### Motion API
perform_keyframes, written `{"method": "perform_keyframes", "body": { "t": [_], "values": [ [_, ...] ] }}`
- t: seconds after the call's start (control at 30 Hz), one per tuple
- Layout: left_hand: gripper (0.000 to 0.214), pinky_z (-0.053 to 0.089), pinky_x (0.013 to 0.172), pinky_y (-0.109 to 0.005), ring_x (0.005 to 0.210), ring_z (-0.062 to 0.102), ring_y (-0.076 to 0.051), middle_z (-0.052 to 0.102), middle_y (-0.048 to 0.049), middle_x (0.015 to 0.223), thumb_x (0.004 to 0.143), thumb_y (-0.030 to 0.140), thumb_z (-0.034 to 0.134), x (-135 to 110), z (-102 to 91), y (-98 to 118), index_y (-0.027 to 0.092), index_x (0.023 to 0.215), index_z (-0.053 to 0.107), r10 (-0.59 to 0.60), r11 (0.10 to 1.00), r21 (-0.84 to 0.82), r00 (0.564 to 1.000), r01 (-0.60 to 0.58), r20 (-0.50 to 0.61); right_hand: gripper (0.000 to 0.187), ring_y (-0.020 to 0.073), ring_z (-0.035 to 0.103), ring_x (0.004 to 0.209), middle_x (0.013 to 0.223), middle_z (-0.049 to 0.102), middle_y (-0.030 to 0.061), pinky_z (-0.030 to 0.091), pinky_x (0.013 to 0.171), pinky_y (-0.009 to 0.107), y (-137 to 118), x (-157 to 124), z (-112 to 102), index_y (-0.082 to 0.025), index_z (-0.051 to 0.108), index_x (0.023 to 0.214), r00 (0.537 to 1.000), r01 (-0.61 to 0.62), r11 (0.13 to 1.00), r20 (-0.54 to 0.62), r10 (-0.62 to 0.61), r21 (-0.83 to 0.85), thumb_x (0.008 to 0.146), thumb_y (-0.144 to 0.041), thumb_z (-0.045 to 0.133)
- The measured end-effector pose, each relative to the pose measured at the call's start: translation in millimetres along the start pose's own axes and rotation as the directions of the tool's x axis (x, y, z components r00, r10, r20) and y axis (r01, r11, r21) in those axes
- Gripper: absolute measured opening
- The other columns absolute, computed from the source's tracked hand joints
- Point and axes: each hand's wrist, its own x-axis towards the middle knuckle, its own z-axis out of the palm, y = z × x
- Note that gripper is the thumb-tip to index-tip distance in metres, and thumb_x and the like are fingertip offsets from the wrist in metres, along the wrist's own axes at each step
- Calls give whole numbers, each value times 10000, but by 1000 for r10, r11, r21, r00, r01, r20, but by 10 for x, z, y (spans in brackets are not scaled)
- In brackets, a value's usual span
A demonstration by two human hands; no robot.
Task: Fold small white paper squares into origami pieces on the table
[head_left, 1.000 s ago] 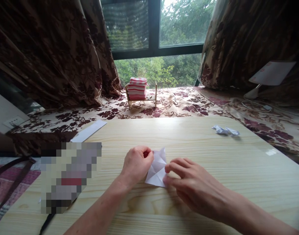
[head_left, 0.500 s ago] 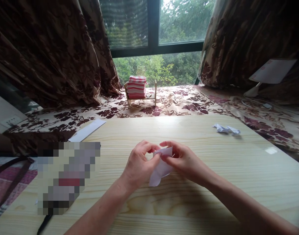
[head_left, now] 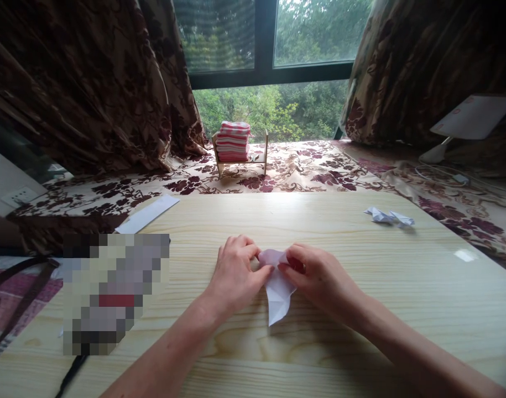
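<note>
A small sheet of white paper with crease lines is held between my two hands above the light wooden table. My left hand pinches its upper left edge between thumb and fingers. On the opposite edge, my right hand grips the paper the same way, its fingers curled. The lower end hangs down toward me and narrows to a point. My fingertips behind the sheet are partly hidden.
Folded white paper pieces lie at the table's back right. A flat white paper strip rests at the back left, near a pixelated object with a dark strap. Beyond stand a small rack with folded striped cloths and a lamp.
The paper has turned between my hands, so its lower end now hangs as a point. Both hands have shifted slightly, and the right hand's fingers have curled in. The view has moved a little.
</note>
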Motion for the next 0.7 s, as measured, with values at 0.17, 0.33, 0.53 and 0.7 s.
{"method": "perform_keyframes", "body": {
  "t": [0.17,0.33,0.53,0.7],
  "values": [
    [96,398,873,-369,959,500,-226,610,-37,901,702,124,637,1,-2,19,197,642,619,-38,999,-19,999,38,9,219,117,435,535,605,508,-22,282,512,236,8,-4,-10,-197,427,579,1000,-19,1000,15,19,-5,776,-212,519],
    [68,391,899,-381,990,498,-231,614,-42,930,718,150,632,7,10,20,207,684,647,-30,999,-41,999,30,-9,219,113,434,525,602,515,-22,281,502,234,21,-8,-12,-197,436,576,1000,-9,1000,-9,8,-3,775,-221,526],
    [117,406,895,-362,983,539,-222,652,-44,891,785,181,561,5,-6,45,194,699,638,-69,983,-171,998,67,-6,239,117,439,538,598,510,-23,284,515,235,20,-7,-14,-196,421,585,1000,-9,1000,-1,9,-12,793,-233,533],
    [161,424,844,-341,928,562,-217,665,-39,856,709,153,623,4,-10,69,198,845,698,-123,972,-196,991,130,45,237,117,432,543,600,506,-25,279,521,236,27,-10,-10,-195,414,584,1000,-15,1000,9,15,-16,787,-220,533]
  ]
}}
